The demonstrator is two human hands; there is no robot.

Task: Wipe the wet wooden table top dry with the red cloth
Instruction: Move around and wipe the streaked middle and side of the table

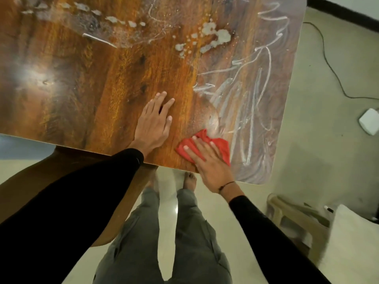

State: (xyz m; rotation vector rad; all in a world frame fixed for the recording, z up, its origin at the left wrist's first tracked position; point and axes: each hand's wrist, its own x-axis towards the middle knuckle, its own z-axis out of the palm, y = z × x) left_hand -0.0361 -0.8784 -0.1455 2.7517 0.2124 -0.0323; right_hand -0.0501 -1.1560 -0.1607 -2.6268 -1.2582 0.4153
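Note:
The wooden table top [98, 83] fills the upper part of the view, glossy and brown. Water streaks and smears [252, 83] cover its right side, and white droplet patches [215, 36] lie farther back. A crumpled red cloth [220, 145] lies near the table's front edge. My right hand [207, 160] presses flat on the cloth with straight fingers. Left of it, my left hand [154, 121] rests flat on bare wood, fingers spread.
The table's rounded right corner [264, 179] is close to the cloth. On the pale floor lie a black cable [328, 64] and a white box [369, 121]. A beige plastic chair [297, 218] stands at the lower right. My legs and bare feet are under the front edge.

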